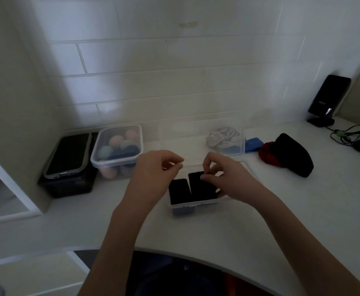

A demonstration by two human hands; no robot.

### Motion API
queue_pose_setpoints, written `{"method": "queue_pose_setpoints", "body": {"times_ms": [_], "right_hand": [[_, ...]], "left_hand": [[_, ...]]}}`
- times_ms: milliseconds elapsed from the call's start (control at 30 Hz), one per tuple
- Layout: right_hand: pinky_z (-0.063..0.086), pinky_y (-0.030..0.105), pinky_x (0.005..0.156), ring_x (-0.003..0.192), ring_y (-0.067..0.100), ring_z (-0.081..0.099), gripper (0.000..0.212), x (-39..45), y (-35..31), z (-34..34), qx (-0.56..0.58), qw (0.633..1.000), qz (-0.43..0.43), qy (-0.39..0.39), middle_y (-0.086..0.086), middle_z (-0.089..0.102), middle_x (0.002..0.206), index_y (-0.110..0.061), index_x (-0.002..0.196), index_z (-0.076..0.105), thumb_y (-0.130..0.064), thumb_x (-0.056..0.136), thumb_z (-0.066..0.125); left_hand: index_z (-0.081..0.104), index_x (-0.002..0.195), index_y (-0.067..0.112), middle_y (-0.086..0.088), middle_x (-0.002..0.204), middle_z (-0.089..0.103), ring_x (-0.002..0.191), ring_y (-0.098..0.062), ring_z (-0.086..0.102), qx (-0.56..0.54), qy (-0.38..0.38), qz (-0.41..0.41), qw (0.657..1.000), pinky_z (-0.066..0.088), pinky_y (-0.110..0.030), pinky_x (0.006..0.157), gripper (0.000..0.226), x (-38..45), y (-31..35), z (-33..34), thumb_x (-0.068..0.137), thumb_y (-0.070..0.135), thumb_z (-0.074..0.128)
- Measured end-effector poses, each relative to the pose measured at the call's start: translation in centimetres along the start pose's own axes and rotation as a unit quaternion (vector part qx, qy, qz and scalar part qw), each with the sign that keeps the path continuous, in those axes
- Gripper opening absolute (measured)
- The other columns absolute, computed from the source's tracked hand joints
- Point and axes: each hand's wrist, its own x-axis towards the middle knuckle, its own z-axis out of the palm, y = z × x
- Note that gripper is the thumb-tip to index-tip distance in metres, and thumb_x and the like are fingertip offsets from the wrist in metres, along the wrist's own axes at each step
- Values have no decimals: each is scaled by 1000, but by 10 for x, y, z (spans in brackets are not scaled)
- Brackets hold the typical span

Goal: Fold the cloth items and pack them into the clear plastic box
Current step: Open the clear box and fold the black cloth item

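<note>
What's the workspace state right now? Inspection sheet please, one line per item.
Surface: white counter, curved front edge.
Job's things: clear plastic box holding two folded black cloths; black cloth, red, blue and white cloths behind.
Clutter: lidded tub of coloured balls, phone on black crate.
Grippers: right hand pinches a packed cloth; left hand empty above the box.
Cables: tangle far right.
Surroundings: tiled wall.

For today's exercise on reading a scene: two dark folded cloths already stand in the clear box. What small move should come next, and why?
Probably push the second black cloth fully down with the right hand, since it stands higher than the first black cloth in the clear box.
</note>
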Motion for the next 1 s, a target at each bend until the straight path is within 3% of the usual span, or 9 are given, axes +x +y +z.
{"method": "queue_pose_setpoints", "body": {"times_ms": [67,167,267,367,533,633,733,900,1000], "right_hand": [[59,27,55,73,20,66,14,1,2,1,-16,1000,7,-6,7,65,91,-19,78,54,-16,83,66],[60,36,74,84,16,66,8,3,5,-3,-68,997,13,-32,3,68,96,-21,87,63,-17,81,68],[57,31,81,90,14,67,18,3,6,-6,-79,993,21,-80,0,70,100,-23,97,67,-18,80,70],[53,22,73,78,8,64,28,2,3,-6,-112,987,23,-110,-1,69,97,-28,104,68,-23,77,73],[33,11,46,56,2,40,37,2,-7,-8,-237,964,-15,-117,-17,44,63,-36,113,66,-33,77,72],[35,12,53,62,5,47,39,5,-12,-7,-288,944,-40,-153,-12,52,70,-34,118,64,-33,79,69],[40,24,58,73,14,54,37,6,-17,-6,-341,925,-43,-161,-6,54,78,-42,118,61,-39,82,65],[29,20,47,58,10,44,38,8,-24,-7,-378,911,-25,-164,-13,40,57,-49,117,59,-50,79,63],[34,21,50,64,10,48,37,8,-22,-9,-365,915,-18,-171,-16,42,59,-50,115,60,-47,78,64]], "left_hand": [[75,89,16,-1,84,73,79,-14,66,60,-76,30,995,54,-31,81,15,-3,2,-3,78,9,68],[74,97,17,-3,95,74,88,-18,66,142,-156,65,975,50,-33,86,22,-5,8,-1,80,7,63],[72,102,21,-5,97,73,89,-20,64,206,-207,76,953,50,-35,83,29,-5,10,2,79,8,60],[70,106,24,-3,100,72,91,-20,63,231,-227,73,943,50,-31,80,31,-5,10,3,80,11,59],[67,110,28,-1,104,71,95,-21,63,279,-249,81,924,48,-30,80,34,-1,11,6,80,15,59],[67,112,32,-2,101,71,92,-22,63,312,-261,90,909,42,-26,73,34,2,10,9,81,20,60],[70,107,29,-2,98,71,84,-23,61,343,-266,94,896,33,-25,66,28,4,11,13,82,21,59],[70,106,31,0,100,71,86,-23,63,367,-269,106,884,31,-25,67,26,6,14,14,84,23,57],[68,109,32,-2,98,72,79,-21,59,371,-276,108,880,30,-25,67,27,6,17,12,87,25,55]]}}
